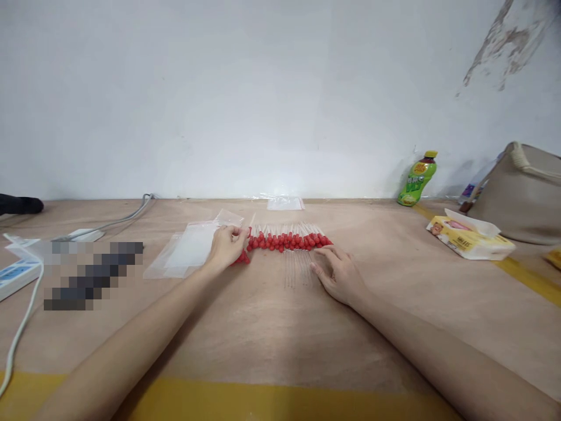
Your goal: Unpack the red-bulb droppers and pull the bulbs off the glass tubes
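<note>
By red-tipped sticks (289,240), left hand (225,245) obscures its grip; right hand (340,275) gapes empty.

Soft, even light; faint shadows beside arms (140,339); edges stretched; dark patch (94,278) pixelated.

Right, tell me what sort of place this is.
It looks like a makeshift hand-work spot, perhaps in a home or small workshop; I can't tell which. The signs are a row of red-tipped stems, clear plastic bags laid to its left, and a green drink bottle off to the right.
</note>
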`<move>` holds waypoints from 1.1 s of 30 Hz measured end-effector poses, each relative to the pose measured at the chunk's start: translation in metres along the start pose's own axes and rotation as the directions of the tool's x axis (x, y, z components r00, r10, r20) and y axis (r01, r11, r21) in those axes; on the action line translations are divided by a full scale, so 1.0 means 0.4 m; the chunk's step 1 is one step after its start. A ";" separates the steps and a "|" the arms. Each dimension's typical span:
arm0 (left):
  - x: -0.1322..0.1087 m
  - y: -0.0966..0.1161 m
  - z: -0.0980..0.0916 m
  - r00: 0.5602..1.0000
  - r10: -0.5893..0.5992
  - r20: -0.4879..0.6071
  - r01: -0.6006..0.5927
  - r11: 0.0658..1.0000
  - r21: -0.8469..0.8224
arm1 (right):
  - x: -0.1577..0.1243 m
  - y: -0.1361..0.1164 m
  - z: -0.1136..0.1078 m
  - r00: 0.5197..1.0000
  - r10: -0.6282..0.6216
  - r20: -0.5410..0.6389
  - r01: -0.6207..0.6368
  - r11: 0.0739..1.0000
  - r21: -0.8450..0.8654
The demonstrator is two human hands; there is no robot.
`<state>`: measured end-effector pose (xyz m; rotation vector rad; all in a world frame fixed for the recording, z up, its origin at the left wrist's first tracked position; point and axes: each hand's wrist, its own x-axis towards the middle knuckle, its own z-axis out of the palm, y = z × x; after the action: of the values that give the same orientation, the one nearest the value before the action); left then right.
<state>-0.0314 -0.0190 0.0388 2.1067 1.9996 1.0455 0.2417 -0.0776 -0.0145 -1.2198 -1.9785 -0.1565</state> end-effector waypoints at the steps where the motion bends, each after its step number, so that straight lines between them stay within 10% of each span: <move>1: -0.018 -0.002 -0.006 0.999 0.041 -0.027 -0.042 0.999 -0.019 | 0.001 0.000 -0.001 0.999 -0.006 -0.048 0.006 1.000 0.007; 5: -0.103 0.000 -0.011 0.913 0.407 -0.040 -0.409 0.907 -0.102 | 0.006 -0.012 -0.013 0.976 -0.133 -0.172 0.132 0.991 -0.016; 10: -0.170 0.010 0.027 0.724 0.690 -0.021 -0.687 0.718 -0.115 | 0.005 -0.042 -0.026 0.925 -0.375 -0.059 0.369 0.925 -0.094; 33: -0.198 0.057 0.051 0.527 0.849 -0.037 -0.848 0.523 -0.082 | -0.004 -0.080 0.027 0.899 -0.437 -0.001 0.435 0.893 0.114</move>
<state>0.0038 -0.0859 0.0002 3.0744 0.7362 1.1318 0.2104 -0.0905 -0.0138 -0.6922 -2.2269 -0.2524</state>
